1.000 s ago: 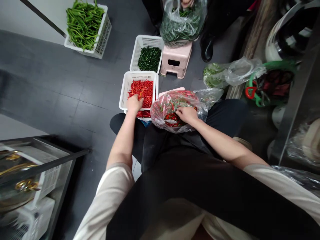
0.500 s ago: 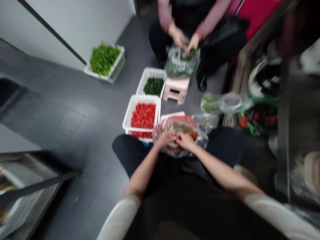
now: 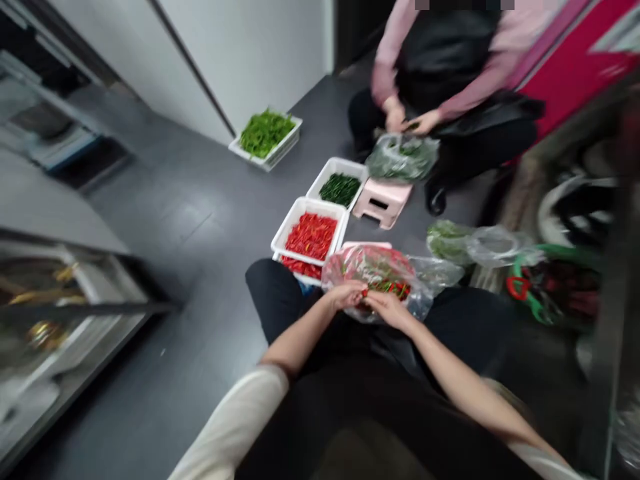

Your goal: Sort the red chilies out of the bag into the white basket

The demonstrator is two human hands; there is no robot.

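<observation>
My left hand [image 3: 347,295] and my right hand [image 3: 389,309] meet over an open clear plastic bag [image 3: 340,265] in front of my lap. Between their closed fingertips is a small red chili pepper [image 3: 365,293], partly covered by the fingers. More red chilies with green stems [image 3: 397,289] lie inside the bag. Just beyond my left knee, a white basket [image 3: 280,233] holds a heap of red chilies [image 3: 311,237]. It rests on another basket that also has red chilies in it.
Opposite me, a co-worker's hands [image 3: 410,124] work above a bag of greens [image 3: 403,160] on a pink stool [image 3: 385,193]. White baskets hold dark green pieces [image 3: 340,190] and leafy greens [image 3: 266,133]. A green-rimmed container [image 3: 537,310] and metal shelving stand at right; another rack stands left.
The view has swung left, so everything sits further right and slightly lower. My hands stay together over the bag, and a red chili now shows between the fingertips.
</observation>
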